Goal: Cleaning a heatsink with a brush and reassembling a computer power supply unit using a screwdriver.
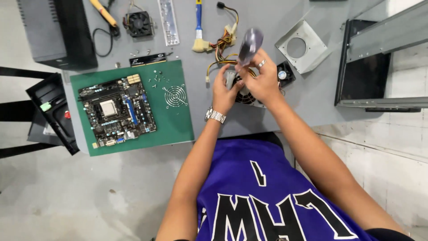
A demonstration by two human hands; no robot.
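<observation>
The right hand (264, 80) is clamping its fingers around a screwdriver (249, 44) with a translucent purple handle, which is sticking up above the knuckles. Just to its left, the left hand (224, 91) is gripping the grey power supply unit (243, 91) lying under both hands, its coloured cables (220, 49) trailing beyond the fingertips.

We wear a sleeveless purple jersey (267, 196) with black-and-white lettering — a metal-link wristwatch (216, 115) on the left wrist, a silver ring (261, 63) on the right hand.
</observation>
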